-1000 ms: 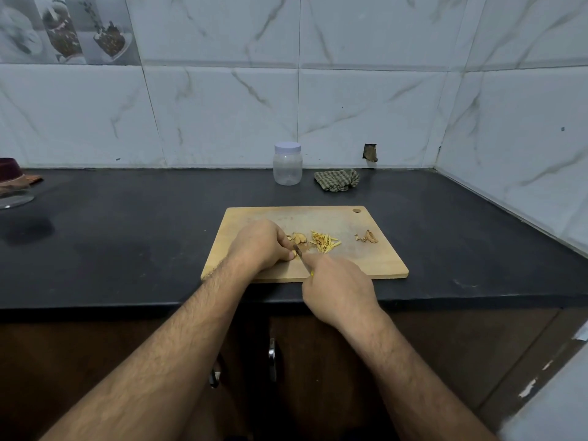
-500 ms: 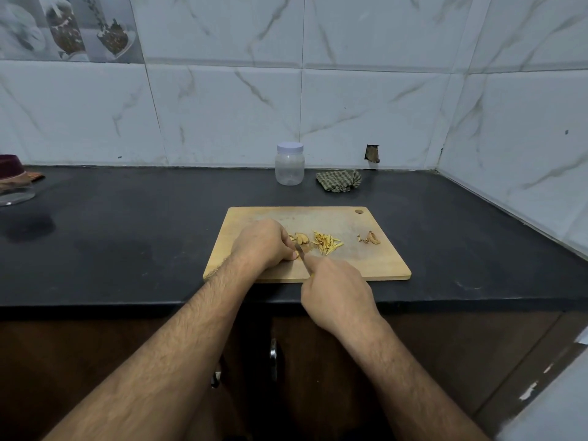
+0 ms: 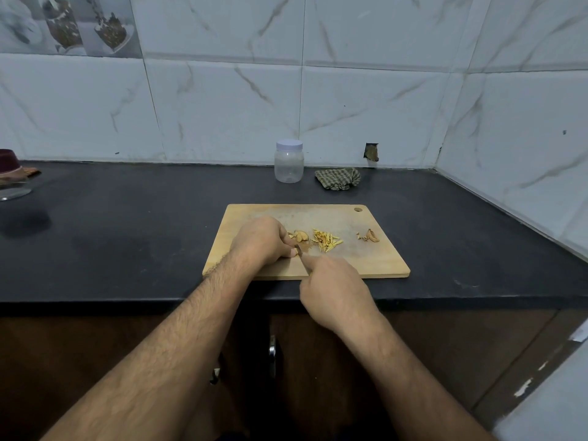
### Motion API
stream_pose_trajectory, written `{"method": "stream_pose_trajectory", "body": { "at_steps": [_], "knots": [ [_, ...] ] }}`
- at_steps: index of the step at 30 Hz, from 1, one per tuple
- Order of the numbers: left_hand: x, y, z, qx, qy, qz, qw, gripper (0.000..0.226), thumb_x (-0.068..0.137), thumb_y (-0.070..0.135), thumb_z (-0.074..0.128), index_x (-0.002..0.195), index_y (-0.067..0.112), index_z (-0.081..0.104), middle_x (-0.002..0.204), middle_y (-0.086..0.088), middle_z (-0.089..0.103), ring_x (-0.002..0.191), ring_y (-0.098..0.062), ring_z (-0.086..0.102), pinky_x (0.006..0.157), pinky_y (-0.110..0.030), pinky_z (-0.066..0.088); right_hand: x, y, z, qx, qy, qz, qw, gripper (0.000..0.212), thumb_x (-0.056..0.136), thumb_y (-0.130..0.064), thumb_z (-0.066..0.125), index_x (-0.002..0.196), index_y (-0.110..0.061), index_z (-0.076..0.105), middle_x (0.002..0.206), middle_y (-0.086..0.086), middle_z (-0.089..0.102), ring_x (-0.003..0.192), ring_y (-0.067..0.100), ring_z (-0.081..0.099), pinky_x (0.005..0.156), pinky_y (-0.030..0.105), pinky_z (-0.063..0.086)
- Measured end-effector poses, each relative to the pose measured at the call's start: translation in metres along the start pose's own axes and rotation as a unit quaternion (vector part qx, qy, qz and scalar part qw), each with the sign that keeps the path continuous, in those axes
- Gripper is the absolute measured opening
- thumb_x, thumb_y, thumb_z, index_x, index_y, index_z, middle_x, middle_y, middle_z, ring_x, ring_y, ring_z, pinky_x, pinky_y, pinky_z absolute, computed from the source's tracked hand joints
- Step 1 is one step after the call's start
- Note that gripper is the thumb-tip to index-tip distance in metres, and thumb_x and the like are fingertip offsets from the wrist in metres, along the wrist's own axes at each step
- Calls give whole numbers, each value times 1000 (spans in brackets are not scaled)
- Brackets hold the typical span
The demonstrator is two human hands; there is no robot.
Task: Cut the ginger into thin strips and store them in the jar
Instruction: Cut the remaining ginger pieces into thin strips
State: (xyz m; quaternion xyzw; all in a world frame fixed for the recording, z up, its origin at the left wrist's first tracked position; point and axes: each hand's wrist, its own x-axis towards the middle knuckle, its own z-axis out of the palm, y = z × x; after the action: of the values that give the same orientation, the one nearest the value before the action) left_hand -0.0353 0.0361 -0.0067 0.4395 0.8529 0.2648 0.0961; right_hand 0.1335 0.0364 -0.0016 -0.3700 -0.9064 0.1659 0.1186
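Note:
A wooden cutting board (image 3: 375, 259) lies at the front edge of the black counter. My left hand (image 3: 261, 241) rests curled on the board and pins down a small ginger piece that its fingers mostly hide. My right hand (image 3: 334, 291) grips a knife (image 3: 299, 251); only a short bit of blade shows between the two hands. Ginger slices (image 3: 300, 235) lie just right of my left fingers. A pile of thin yellow strips (image 3: 326, 240) sits beside them. Peel scraps (image 3: 369, 236) lie further right. The clear jar (image 3: 289, 161), with its white lid on, stands by the wall.
A crumpled checked cloth (image 3: 338, 178) lies right of the jar. At the far left a dark red bowl (image 3: 9, 167) sits above a glass lid. Tiled walls close off the back and the right side. Dark cabinet doors lie below the counter edge.
Both hands stay at the same spot on the board; the right hand with the knife has shifted only slightly. The piles have not moved.

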Motion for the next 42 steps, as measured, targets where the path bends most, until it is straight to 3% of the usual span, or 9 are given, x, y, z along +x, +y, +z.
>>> {"method": "stream_pose_trajectory", "body": {
  "at_steps": [4,8,13,17,21,26,29,38,42],
  "knots": [
    [2,-1,1,3,-2,2,1000,7,76,30,82,78,25,78,89,13,74,91,-9,65,86,-36,54,-12,5,2,-23,6,8,1000,43,96,-17,44,136,-29,49,105,4,62,95,23,56,68,32,47],
    [0,0,0,-8,-4,-2,1000,8,76,28,82,72,27,75,89,17,73,93,-6,64,87,-34,54,-11,3,0,-10,26,10,1000,45,95,-16,45,139,-27,48,107,3,64,99,23,58,71,33,49],
    [0,1,0,-6,1,-10,1000,6,75,27,82,79,25,78,85,14,72,89,-8,64,79,-30,53,-7,-1,2,-3,23,9,1000,48,95,-16,47,142,-28,46,110,3,64,101,23,59,78,36,55],
    [-1,2,-1,-1,0,-9,1000,5,77,27,81,80,24,78,87,12,73,89,-8,63,76,-28,52,-5,0,4,-6,20,3,1000,51,95,-15,47,144,-29,45,107,4,65,99,23,59,71,33,51],
    [-1,2,-1,-1,-1,-11,1000,5,77,26,81,77,25,77,86,11,73,89,-9,64,77,-29,53,-1,-1,5,-6,13,9,1000,49,95,-17,48,142,-29,47,108,3,64,99,23,59,73,34,52],
    [-1,2,-1,-5,-4,-14,1000,5,77,26,81,78,25,76,78,15,69,86,-8,63,68,-25,44,5,-8,7,-16,9,18,1000,51,92,-14,49,140,-31,47,108,3,63,101,24,58,69,32,45],
    [-1,1,-1,-6,-3,-11,1000,6,77,27,81,80,23,78,78,17,68,88,-8,64,72,-27,49,-3,-3,7,-15,1,16,1000,45,93,-13,48,135,-29,49,105,3,62,98,23,56,68,33,47],
    [-5,2,0,-31,2,-17,999,8,78,26,81,85,25,78,93,10,74,93,-10,64,87,-32,53,-11,1,4,25,29,19,999,56,96,-18,44,150,-31,39,117,2,64,105,22,58,78,34,53],
    [-7,0,4,-41,17,-24,999,12,78,27,81,90,25,79,99,10,74,94,-9,65,86,-29,52,-7,0,7,29,33,14,999,57,96,-18,45,151,-31,37,121,3,63,108,22,58,82,35,55]
  ]
}}
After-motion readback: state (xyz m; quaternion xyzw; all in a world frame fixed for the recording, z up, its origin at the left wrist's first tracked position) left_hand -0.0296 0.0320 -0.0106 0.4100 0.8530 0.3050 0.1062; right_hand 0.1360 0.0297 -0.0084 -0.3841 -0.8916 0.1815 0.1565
